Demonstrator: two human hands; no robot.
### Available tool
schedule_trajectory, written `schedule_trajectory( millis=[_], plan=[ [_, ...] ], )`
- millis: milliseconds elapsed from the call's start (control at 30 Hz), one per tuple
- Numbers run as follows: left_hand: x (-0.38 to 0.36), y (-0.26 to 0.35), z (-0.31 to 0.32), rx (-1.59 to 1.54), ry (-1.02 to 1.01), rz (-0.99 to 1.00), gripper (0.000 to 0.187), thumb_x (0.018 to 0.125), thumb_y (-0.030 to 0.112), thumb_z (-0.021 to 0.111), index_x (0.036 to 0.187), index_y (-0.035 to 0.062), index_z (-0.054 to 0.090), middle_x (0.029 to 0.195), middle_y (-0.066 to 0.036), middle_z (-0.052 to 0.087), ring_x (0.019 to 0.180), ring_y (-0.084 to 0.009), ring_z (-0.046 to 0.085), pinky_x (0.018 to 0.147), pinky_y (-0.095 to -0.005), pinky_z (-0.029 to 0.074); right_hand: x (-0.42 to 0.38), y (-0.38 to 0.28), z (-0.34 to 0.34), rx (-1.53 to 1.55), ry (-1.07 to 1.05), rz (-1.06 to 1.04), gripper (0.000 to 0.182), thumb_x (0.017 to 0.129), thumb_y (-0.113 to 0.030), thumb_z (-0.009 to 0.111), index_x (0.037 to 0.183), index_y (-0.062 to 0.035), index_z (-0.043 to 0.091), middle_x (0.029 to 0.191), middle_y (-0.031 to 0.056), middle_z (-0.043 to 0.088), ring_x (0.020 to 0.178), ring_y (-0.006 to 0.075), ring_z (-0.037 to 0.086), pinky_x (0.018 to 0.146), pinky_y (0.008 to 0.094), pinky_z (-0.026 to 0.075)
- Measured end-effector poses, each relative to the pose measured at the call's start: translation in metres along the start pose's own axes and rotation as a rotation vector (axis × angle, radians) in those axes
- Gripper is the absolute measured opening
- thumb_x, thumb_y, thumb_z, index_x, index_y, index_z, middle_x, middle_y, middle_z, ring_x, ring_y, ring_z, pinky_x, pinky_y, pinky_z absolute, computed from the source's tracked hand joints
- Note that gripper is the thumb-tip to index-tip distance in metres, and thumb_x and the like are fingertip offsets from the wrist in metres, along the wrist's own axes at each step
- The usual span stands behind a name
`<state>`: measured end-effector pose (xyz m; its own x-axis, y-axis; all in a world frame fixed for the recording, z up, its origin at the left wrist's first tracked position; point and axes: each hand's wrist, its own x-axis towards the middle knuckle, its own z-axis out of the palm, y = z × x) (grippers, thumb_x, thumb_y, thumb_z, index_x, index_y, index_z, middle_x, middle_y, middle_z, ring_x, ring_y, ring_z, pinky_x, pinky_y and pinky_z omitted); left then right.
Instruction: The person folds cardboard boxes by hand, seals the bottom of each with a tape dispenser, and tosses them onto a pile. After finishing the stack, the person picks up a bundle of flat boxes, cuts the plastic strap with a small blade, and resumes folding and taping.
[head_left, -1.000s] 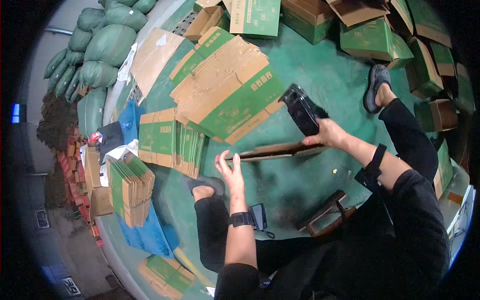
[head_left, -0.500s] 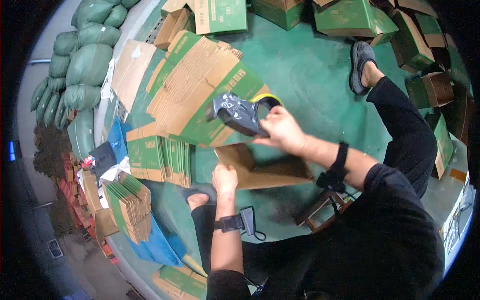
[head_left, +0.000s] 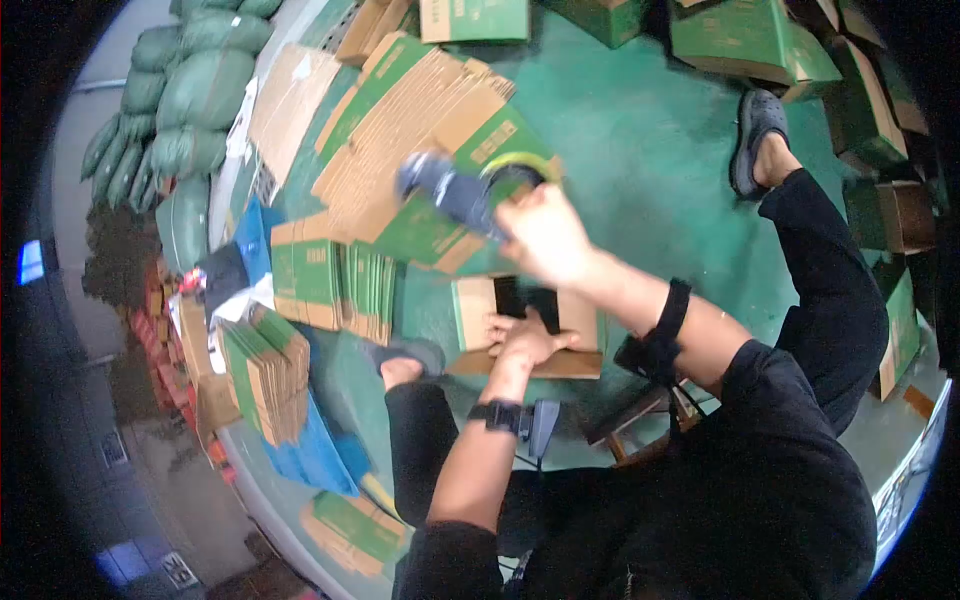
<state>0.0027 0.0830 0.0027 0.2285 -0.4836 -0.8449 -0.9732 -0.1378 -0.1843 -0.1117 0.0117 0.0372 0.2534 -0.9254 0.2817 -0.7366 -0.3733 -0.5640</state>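
My left hand point(head_left: 530, 340) lies with fingers spread on the flaps of a brown cardboard box point(head_left: 577, 308) in front of me. A dark gap shows between the flaps, just beyond the fingertips. Above the box, my right hand point(head_left: 548, 238) is closed round what looks like a tape dispenser point(head_left: 460, 197), dark and blurred by motion, with a yellow-rimmed roll point(head_left: 522, 166) on it. The dispenser is apart from the box and passes in front of a stack of flattened green-and-brown cartons point(head_left: 400, 120).
More folded cartons point(head_left: 320, 280) stand at the left, with another bundle point(head_left: 265, 375) on a blue sheet point(head_left: 310, 450). Green boxes point(head_left: 735, 40) line the back and right. Stuffed green sacks point(head_left: 215, 85) are piled at far left. My feet in grey clogs point(head_left: 757, 130) rest on the green floor.
My left hand has gone from gripping the box's edge to lying spread on its flaps. The box has turned and its flaps are folded inward. My right hand still holds the dispenser, slightly higher.
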Motion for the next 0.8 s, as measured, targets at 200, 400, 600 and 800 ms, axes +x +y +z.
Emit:
schedule_trajectory(
  millis=[200,400,600,800],
  plan=[
    [-0.019,-0.059,0.01,-0.082,0.291,0.326,0.064,0.069,0.053,0.058,0.116,0.0113,0.051,0.122,-0.019,0.046,0.117,-0.0359,0.038,0.093,-0.0557,0.027,-0.09,0.007,0.05,0.084,0.146,-0.082,0.042,0.059,-0.019,0.06,0.094,0.0034,0.057,0.087,0.0165,0.058,0.094,0.0269,0.051,0.091,0.0405,0.032],
    [-0.003,-0.122,0.035,-0.657,1.057,0.348,0.047,0.088,0.026,0.039,0.126,-0.0015,0.034,0.131,-0.029,0.026,0.122,-0.0397,0.026,0.1,-0.0422,0.024,-0.083,0.019,0.053,0.209,-0.078,-0.013,0.035,0.058,-0.008,0.059,0.089,0.0073,0.052,0.093,0.0196,0.054,0.099,0.0337,0.047,0.096,0.0433,0.028],
    [0.04,-0.064,0.003,-0.608,0.928,0.058,0.045,0.087,0.025,0.043,0.118,-0.0067,0.035,0.1,-0.025,0.051,0.092,-0.0394,0.052,0.077,-0.0437,0.044,-0.078,0.009,0.053,0.122,-0.056,-0.095,0.04,0.061,-0.007,0.059,0.1,-0.0042,0.051,0.094,0.0146,0.054,0.096,0.0328,0.048,0.088,0.0449,0.032],
    [0.038,-0.071,0.022,-0.47,1.074,0.144,0.05,0.083,0.028,0.046,0.121,-0.0034,0.035,0.11,-0.021,0.047,0.107,-0.0341,0.044,0.086,-0.047,0.037,-0.083,-0.017,0.054,0.01,-0.198,-0.172,0.039,0.074,-0.011,0.057,0.112,-0.0107,0.049,0.12,0.0093,0.046,0.114,0.0245,0.042,0.094,0.0402,0.033]
  ],
)
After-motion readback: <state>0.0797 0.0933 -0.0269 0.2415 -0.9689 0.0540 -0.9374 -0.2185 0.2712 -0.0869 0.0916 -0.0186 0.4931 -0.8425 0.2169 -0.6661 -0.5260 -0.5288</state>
